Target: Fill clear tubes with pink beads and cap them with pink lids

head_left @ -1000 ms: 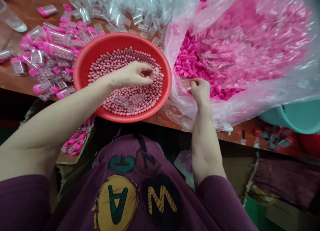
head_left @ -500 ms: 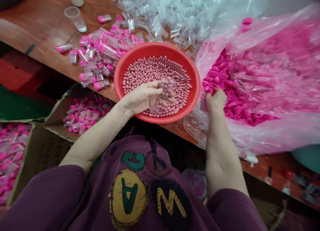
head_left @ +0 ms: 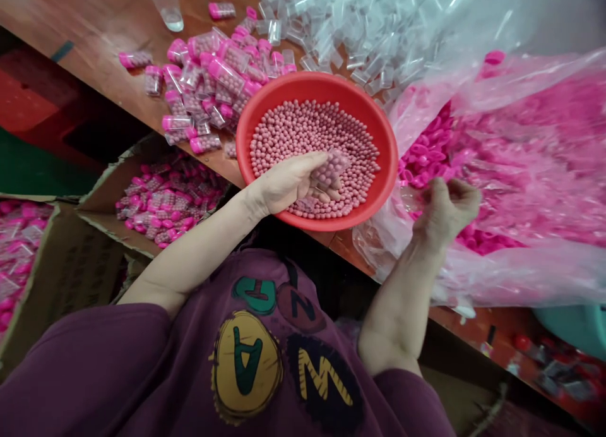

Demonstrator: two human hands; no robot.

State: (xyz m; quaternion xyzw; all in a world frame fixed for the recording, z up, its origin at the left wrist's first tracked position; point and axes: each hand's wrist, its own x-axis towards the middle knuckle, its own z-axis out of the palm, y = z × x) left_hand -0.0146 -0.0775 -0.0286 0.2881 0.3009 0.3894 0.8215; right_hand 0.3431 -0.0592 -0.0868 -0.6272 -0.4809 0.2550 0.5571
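My left hand (head_left: pixel 296 179) is closed around a small clear tube (head_left: pixel 331 167) filled with pink beads. It is above the red basin (head_left: pixel 389 146), which holds many loose pink beads (head_left: pixel 303 124). Another clear shape shows below the palm, too blurred to name. My right hand (head_left: pixel 447 209) is at the open plastic bag (head_left: pixel 521 269), over its bright pink caps (head_left: pixel 428 149). Its fingers are curled in, and whatever they hold, if anything, is hidden.
Filled tubes with pink caps (head_left: pixel 215 77) are heaped left of the basin. Empty clear tubes (head_left: pixel 341 20) lie behind it. A clear plastic cup (head_left: pixel 165 7) stands farther left. Below the table edge, a cardboard box (head_left: pixel 101 219) holds more capped tubes (head_left: pixel 165 203).
My right hand has drawn up out of the caps and turned, its fingers curling. The left hand still holds the tube over the basin. The whole view has shifted slightly.
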